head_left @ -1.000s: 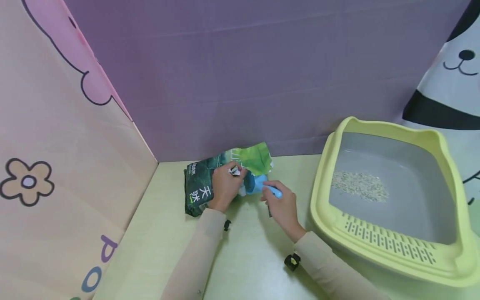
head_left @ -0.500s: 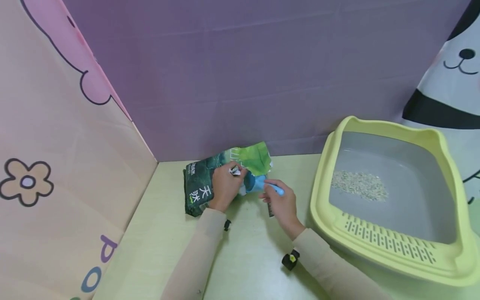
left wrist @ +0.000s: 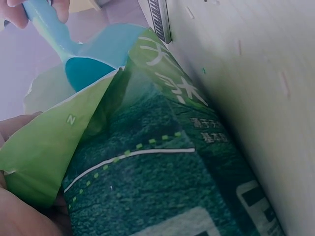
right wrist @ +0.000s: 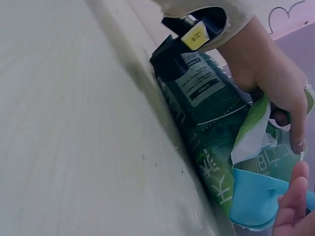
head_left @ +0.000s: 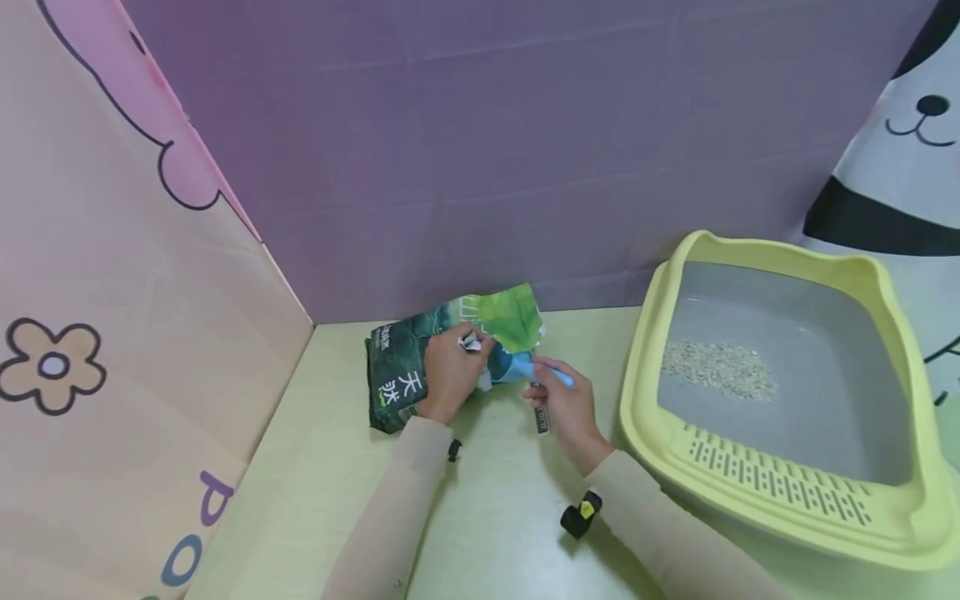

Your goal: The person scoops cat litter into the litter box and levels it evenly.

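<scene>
A dark green bag [head_left: 390,367] with a torn, light green mouth lies on its side on the table. My left hand [head_left: 453,371] grips the edge of the bag's mouth and holds it apart. In the left wrist view, its fingers fold round the light green flap [left wrist: 44,162]. My right hand [head_left: 570,408] holds a light blue scoop [head_left: 517,367] by its handle. The bowl of the scoop [right wrist: 256,196] sits at the bag's mouth, partly inside it. The bowl's contents are hidden.
A yellow litter box [head_left: 645,367] with a grey inside stands to the right, with a patch of pale litter [head_left: 720,369] on its floor. A narrow black-and-white strip [head_left: 542,419] shows by my right hand. A purple wall [head_left: 480,167] rises behind the bag.
My right hand has turned slightly and shifted a little to the right with the scoop's handle, showing more of the strip. The left hand and the bag have stayed put.
</scene>
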Motion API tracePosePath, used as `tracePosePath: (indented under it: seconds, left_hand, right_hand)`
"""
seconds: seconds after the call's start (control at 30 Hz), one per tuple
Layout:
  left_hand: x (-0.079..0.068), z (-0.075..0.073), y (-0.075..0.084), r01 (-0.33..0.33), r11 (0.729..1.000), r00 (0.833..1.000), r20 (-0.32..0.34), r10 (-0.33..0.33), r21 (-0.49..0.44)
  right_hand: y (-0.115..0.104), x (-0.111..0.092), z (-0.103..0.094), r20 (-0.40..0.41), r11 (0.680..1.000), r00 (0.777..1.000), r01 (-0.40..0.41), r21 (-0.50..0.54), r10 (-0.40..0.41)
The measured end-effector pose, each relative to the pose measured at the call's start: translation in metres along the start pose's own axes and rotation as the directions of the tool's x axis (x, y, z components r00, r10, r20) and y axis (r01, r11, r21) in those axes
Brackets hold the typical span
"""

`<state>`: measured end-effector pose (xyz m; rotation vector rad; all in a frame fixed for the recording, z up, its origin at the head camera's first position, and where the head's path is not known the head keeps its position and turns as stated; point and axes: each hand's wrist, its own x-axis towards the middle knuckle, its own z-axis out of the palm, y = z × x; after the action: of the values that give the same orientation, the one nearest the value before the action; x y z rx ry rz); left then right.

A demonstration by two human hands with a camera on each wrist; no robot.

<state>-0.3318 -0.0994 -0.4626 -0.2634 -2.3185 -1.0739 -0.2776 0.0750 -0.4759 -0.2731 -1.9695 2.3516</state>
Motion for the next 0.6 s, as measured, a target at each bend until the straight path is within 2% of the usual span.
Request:
tracePosePath:
  seconds: [0.17, 0.4, 0.6]
  left_hand:
    - [-0.001, 0.0, 0.0, 0.006, 1.0, 1.0, 0.016, -0.006, 0.0]
    - [-0.001, 0.001, -0.002, 0.027, 1.0, 0.999, 0.019, -0.027, -0.012]
    - [0.002, 0.002, -0.001, 0.025, 1.0, 1.0, 0.004, -0.025, -0.008]
  right_hand:
    - [-0.004, 0.003, 0.001, -0.013, 0.993, 0.996, -0.085, 0.079, 0.086]
    - [0.0, 0.009, -0.001, 0.008, 0.964, 0.981, -0.192, 0.182, 0.194]
    - [0.004, 0.012, -0.001, 0.037, 0.976, 0.983, -0.182, 0.12, 0.179]
